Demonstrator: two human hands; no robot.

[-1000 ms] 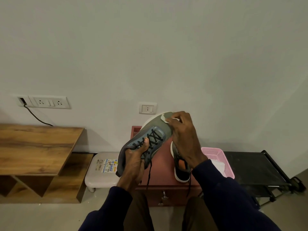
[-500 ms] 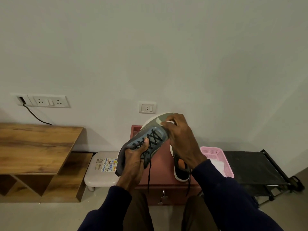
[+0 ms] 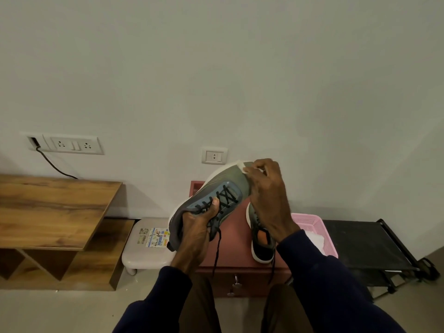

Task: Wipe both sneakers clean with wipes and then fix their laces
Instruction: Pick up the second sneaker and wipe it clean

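Observation:
A grey-green sneaker [image 3: 225,183] with black laces and a white sole is held up in the air, toe pointing up and to the right. My left hand [image 3: 197,227] grips it at the collar, thumb on the laces. My right hand [image 3: 266,195] presses a white wipe [image 3: 247,168] against the toe, fingers curled over it. One loose lace [image 3: 217,248] hangs down. The second sneaker [image 3: 262,243] lies on the reddish box [image 3: 235,239], partly hidden behind my right wrist.
A pink basket [image 3: 317,224] with white wipes sits right of the box, beside a black rack [image 3: 365,241]. A white stool [image 3: 144,251] and a wooden shelf unit [image 3: 55,212] stand at the left. The wall is close behind.
My right hand with the wipe shifted slightly along the toe of the held sneaker and back up. The left hand's grip and the sneaker stayed put.

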